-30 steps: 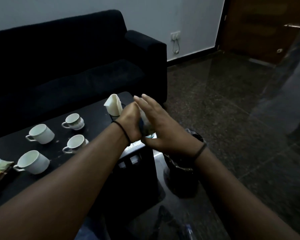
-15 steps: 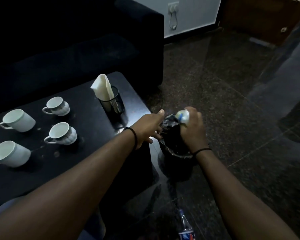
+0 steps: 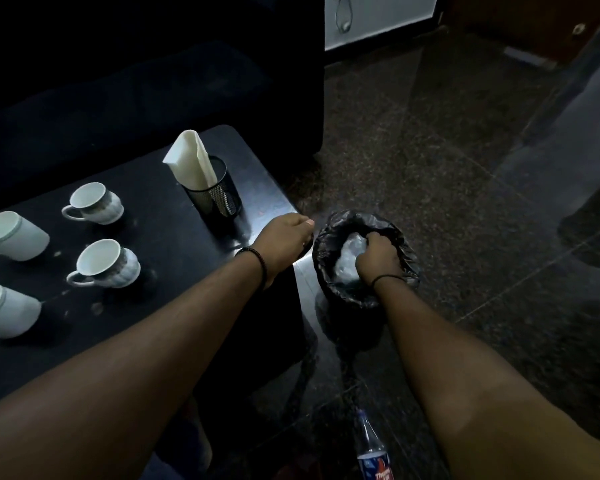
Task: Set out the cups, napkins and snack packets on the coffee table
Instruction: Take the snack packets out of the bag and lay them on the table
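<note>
A soft-drink bottle (image 3: pixel 373 452) is seen at the bottom edge, cut off by the frame, standing on the dark polished floor (image 3: pixel 447 174) between the two forearms. Just beyond it, the right hand (image 3: pixel 378 259) is plunged into a small bin lined with black plastic (image 3: pixel 404 251), its fingers curled around crumpled pale wrapping (image 3: pixel 347 254); what the wrapping is cannot be made out. The bin is set on the floor just beside the right-hand corner of the black coffee table (image 3: pixel 174 244). The left hand (image 3: pixel 286 237) is held at that corner with fingers loosely bent and thumb out; nothing is seen gripped, though the fingertips are hidden behind the knuckles. On the table, four white cups are set in two loose rows: two ribbed cups (image 3: pixel 106 263) (image 3: pixel 94 202) nearer the middle, two plain ones (image 3: pixel 11 235) (image 3: pixel 4 310) cut off by the left edge. Folded pale napkins (image 3: pixel 191 162) are stood upright in a black mesh holder (image 3: pixel 219 197) near the far right corner. Bare tabletop is left between cups and holder. No snack packet can be picked out in the dim light. Behind the table a dark sofa (image 3: pixel 153 64) is lost in shadow; open floor stretches right toward a pale wall (image 3: pixel 378 15).
</note>
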